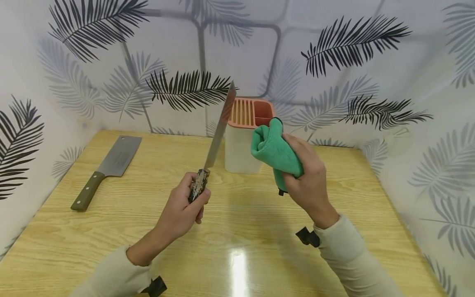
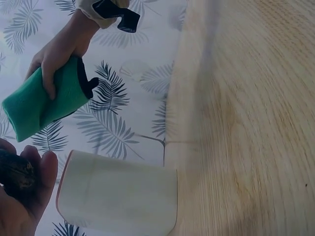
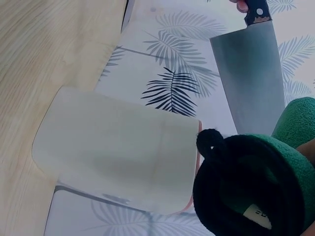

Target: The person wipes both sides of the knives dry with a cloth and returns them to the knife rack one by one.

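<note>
My left hand (image 1: 183,208) grips a kitchen knife by its dark, worn handle (image 1: 199,185). The knife's broad blade (image 3: 253,73) points up and away, raised above the table. In my right hand (image 1: 308,177) is a folded green cloth (image 1: 276,150) with dark edging and a small loop, the fingers curled round it. In the head view the cloth is to the right of the blade, apart from it. Behind both hands stands a white knife holder (image 1: 242,150) with an orange slotted top (image 1: 243,112); part of it is hidden by the cloth.
A cleaver (image 1: 120,154) with a riveted brown handle lies on the left of the wooden table (image 1: 148,243). Leaf-patterned cloth walls (image 1: 334,95) stand along the back and sides. Black straps (image 1: 309,237) hang at both sleeves.
</note>
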`<state>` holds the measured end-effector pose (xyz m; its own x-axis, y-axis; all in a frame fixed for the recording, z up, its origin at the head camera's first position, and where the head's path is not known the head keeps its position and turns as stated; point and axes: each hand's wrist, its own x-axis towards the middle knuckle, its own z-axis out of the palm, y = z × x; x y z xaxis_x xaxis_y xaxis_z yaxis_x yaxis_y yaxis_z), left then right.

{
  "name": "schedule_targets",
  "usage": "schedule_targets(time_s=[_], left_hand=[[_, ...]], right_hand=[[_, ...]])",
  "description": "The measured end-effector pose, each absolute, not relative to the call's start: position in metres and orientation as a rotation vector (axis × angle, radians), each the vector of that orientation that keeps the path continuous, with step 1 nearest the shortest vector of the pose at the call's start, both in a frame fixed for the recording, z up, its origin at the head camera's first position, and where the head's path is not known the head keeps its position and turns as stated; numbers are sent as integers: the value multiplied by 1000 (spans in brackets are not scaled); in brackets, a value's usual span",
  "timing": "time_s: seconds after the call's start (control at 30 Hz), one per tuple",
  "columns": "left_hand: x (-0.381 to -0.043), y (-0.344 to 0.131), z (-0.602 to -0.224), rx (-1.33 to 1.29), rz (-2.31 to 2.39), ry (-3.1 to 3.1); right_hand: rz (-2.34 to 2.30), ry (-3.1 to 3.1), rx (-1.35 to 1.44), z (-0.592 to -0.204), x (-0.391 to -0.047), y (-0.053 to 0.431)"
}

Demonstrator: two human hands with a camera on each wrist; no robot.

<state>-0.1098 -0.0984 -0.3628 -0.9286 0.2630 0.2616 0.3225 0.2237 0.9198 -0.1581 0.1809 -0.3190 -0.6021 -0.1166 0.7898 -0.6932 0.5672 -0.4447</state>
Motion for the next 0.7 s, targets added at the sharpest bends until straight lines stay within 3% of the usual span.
schedule_targets(time_s=[0.7], left_hand=[[-103,-83,-367,-807,-2258,-2244]], right_hand=[[919,-2023,733,-319,-155,160]])
